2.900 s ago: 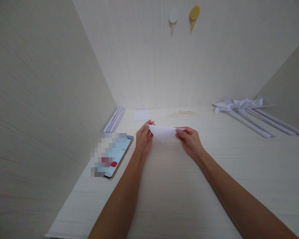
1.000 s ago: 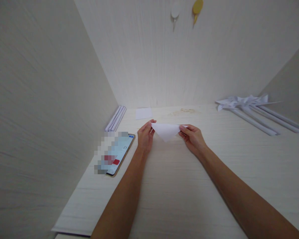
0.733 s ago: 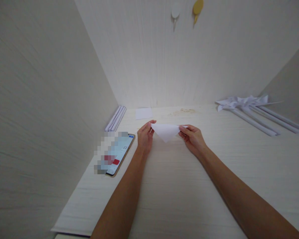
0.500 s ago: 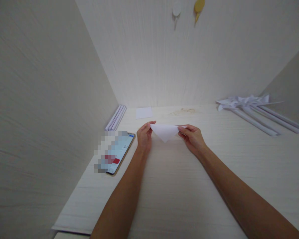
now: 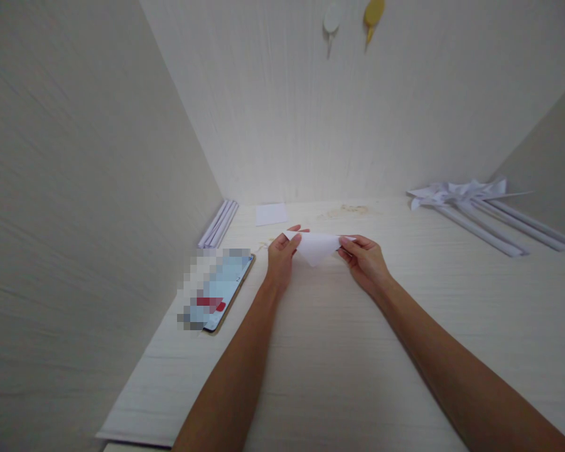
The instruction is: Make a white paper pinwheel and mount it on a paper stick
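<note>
The paper (image 5: 316, 247) is already folded into a triangle, pinched at its upper corners by left hand (image 5: 280, 260) and right hand (image 5: 365, 262), apparently with more folds to come before it matches the pinwheels (image 5: 456, 191).

On your pale wooden desk (image 5: 339, 351), the smartphone (image 5: 219, 289) lies left of the folded white paper triangle (image 5: 316, 247); the white paper pinwheels (image 5: 471, 198) lie far right.

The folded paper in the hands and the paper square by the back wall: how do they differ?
The folded paper is a triangle, point down; the paper square is a flat rectangle.
The folded paper is pinched at its top corners by the left hand and right hand; the paper square lies untouched on the desk.
Both are plain white.
</note>
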### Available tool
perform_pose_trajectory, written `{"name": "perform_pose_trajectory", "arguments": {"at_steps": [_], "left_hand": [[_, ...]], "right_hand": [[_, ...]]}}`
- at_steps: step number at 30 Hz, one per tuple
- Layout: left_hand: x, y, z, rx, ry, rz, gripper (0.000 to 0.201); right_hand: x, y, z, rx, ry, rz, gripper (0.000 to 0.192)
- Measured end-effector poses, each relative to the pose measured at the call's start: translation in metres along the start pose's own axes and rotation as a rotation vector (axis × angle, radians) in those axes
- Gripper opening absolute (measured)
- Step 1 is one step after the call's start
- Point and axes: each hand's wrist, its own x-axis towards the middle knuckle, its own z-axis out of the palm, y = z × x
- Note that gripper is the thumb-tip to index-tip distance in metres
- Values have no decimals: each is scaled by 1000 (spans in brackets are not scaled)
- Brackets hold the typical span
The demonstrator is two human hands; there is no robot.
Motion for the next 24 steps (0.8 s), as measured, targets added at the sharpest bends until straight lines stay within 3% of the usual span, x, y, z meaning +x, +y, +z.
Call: {"name": "perform_pose_trajectory", "arguments": {"at_steps": [8,24], "left_hand": [[2,-3,-2,-1,49,-31,19],[-7,-8,13,-57,21,-80,22]], "right_hand": [[-1,-2,1,25,23,17,22],[-8,6,9,-81,-85,-21,30]]}}
